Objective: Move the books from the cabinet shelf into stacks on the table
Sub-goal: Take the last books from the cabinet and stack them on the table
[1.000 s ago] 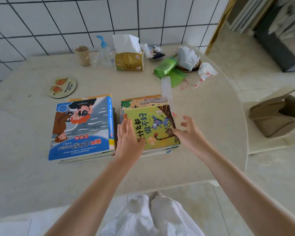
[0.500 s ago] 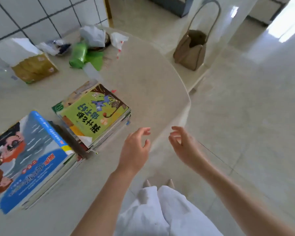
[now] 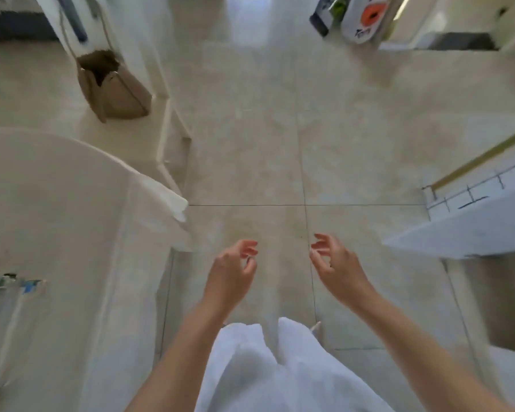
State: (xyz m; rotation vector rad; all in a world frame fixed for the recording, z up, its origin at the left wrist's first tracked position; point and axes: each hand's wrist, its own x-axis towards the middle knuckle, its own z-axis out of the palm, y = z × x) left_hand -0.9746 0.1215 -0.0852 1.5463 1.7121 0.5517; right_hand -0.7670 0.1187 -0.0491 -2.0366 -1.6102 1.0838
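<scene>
While both the left hand (image 3: 232, 270) and right hand (image 3: 336, 264) are hanging loosely spread and empty, the person is risking clipping the worktop (image 3: 72, 203) corner.

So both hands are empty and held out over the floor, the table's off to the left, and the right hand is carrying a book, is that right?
Not quite. The head view shows the right hand carrying nothing: its fingers are loosely curled around air, like the left hand. The rest stands: both are out over the tiled floor, with the table off to the left.
</scene>
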